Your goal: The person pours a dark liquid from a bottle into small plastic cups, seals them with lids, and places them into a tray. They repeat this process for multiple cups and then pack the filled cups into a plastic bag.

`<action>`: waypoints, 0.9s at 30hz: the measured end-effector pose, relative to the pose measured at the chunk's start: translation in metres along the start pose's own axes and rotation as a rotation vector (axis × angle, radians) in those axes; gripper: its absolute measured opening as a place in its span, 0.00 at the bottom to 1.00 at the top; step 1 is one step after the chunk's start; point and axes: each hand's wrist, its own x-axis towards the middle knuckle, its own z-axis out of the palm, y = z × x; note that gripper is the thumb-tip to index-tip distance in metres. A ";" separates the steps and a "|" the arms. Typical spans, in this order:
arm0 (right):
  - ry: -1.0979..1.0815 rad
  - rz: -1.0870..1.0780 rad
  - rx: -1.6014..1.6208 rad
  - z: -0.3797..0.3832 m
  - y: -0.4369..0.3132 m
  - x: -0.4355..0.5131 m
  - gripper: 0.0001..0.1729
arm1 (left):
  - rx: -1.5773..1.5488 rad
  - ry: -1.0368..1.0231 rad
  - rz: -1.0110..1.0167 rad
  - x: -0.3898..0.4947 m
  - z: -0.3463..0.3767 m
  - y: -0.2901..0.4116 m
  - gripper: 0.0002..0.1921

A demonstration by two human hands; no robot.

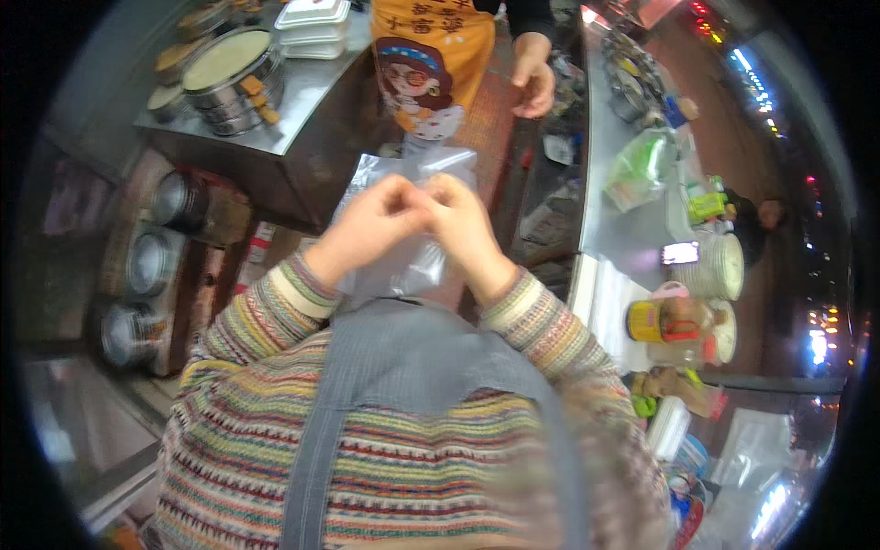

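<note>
A clear plastic bag (419,265) hangs in front of my grey apron, with both of my hands at its upper part. My left hand (378,216) comes in from the left, its thumb and fingers pinched together on the bag. Against its fingertips rests my right hand (457,216), bent inward and pinching the plastic too. The fingertips meet, and the exact grip between them is partly hidden and slightly blurred. The bag's shiny upper edges spread out beyond both hands. Whether anything is inside the bag I cannot tell.
A person in an orange apron (433,75) stands opposite. On the left counter are a round steel steamer (230,65) and stacked white containers (313,31). The right counter holds a green plastic bag (643,168), a lit phone (680,253), stacked bowls (722,267) and a yellow-labelled jar (646,321).
</note>
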 end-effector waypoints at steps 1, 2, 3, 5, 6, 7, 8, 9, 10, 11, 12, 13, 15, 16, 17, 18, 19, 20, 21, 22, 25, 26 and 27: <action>-0.064 0.117 0.091 0.005 0.001 0.010 0.10 | -0.030 0.053 0.040 0.002 -0.003 -0.001 0.07; -0.028 0.138 0.234 0.010 0.004 0.015 0.10 | -0.003 0.076 0.033 0.006 -0.009 -0.002 0.07; -0.064 0.108 0.436 0.017 0.007 0.020 0.10 | 0.042 0.124 -0.002 0.006 -0.018 -0.003 0.06; -0.083 0.166 0.440 0.019 0.012 0.029 0.11 | 0.012 0.159 0.076 0.005 -0.032 -0.012 0.07; -0.005 0.127 0.308 0.019 0.014 0.037 0.12 | -0.001 0.235 0.060 0.003 -0.040 -0.018 0.07; -0.006 0.134 0.504 0.019 0.015 0.044 0.14 | -0.044 0.357 0.049 0.000 -0.051 -0.025 0.07; 0.116 0.229 0.614 0.015 0.014 0.054 0.15 | -0.095 0.469 0.086 -0.001 -0.063 -0.034 0.07; 0.169 0.301 0.736 0.010 0.012 0.067 0.16 | -0.145 0.552 0.202 -0.001 -0.074 -0.043 0.07; 0.213 0.320 0.854 0.001 0.009 0.077 0.16 | -0.040 0.668 0.167 -0.007 -0.095 -0.050 0.06; 0.262 0.336 0.983 -0.009 0.005 0.087 0.17 | -0.014 0.816 0.194 -0.015 -0.108 -0.057 0.05; 0.124 0.258 1.001 -0.020 0.000 0.095 0.17 | -0.086 0.921 0.115 -0.028 -0.130 -0.057 0.06; 0.126 0.228 0.993 -0.026 -0.003 0.101 0.18 | -0.158 1.052 -0.035 -0.040 -0.145 -0.056 0.10; 0.052 0.197 0.608 -0.019 0.002 0.113 0.16 | 0.176 0.883 -0.124 -0.050 -0.150 -0.054 0.19; -0.007 0.163 0.423 -0.016 0.002 0.118 0.15 | 0.335 0.803 -0.303 -0.052 -0.148 -0.046 0.24; -0.120 0.085 0.255 -0.010 0.002 0.123 0.14 | 0.364 0.724 -0.209 -0.051 -0.143 -0.037 0.36; -0.181 -0.029 0.042 -0.004 0.000 0.129 0.14 | 0.683 0.752 0.104 -0.034 -0.140 -0.026 0.39; -0.281 -0.041 0.050 -0.001 -0.004 0.136 0.13 | 0.782 0.720 0.292 -0.016 -0.131 -0.016 0.39; -0.350 -0.066 0.001 -0.001 -0.009 0.143 0.13 | 0.973 0.632 0.309 0.002 -0.117 -0.010 0.40; -0.429 -0.110 -0.032 -0.005 -0.016 0.150 0.13 | 1.173 0.531 0.374 0.028 -0.104 -0.007 0.31; -0.423 -0.143 -0.065 -0.011 -0.020 0.159 0.12 | 1.163 0.297 0.037 0.048 -0.106 0.001 0.23; -0.474 -0.352 -0.402 -0.043 -0.023 0.186 0.06 | 1.078 0.373 -0.080 0.066 -0.112 0.007 0.10; -0.434 -0.403 -0.663 -0.059 -0.018 0.194 0.07 | 1.076 0.433 -0.054 0.067 -0.114 0.005 0.12; -0.442 -0.597 -0.842 -0.074 -0.010 0.201 0.09 | 1.122 0.450 -0.023 0.064 -0.114 0.001 0.13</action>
